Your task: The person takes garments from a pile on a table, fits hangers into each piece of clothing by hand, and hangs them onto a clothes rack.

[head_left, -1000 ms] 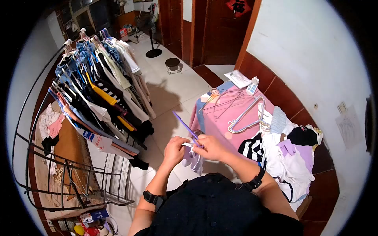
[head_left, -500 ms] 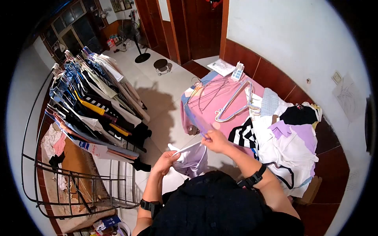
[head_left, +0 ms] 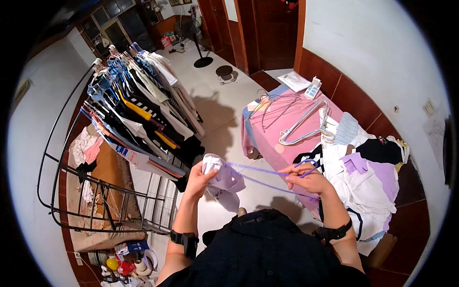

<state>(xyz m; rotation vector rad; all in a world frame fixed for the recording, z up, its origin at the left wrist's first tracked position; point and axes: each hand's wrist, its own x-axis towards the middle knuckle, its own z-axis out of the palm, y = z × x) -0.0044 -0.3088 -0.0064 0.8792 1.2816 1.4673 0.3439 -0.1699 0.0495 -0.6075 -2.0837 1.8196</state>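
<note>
Head view, my only feed, and I'm taking my places from the pink-covered table. My left hand is over the floor, off the table's left side, thumb and fingers closed on the lilac garment, its white part bunched at the grip and the rest hanging loose. My right hand, just before the table's near edge, is gripping the purple hanger by its hook end, with the far end of the hanger reaching across to the cloth. I can't tell whether that end is inside the garment or just against it.

To work this well, I'd keep the left pinch firm but small so the opening isn't crushed, feed the tip in flat and slowly, and turn with the right wrist rather than yank; that thin fabric looks easy to stretch or snag.

On the table lie wire hangers and pale hangers. The clothes pile spills over its right end, so I'd want my right elbow kept off it. Left of the table, well apart, stands the loaded clothes rack.
</note>
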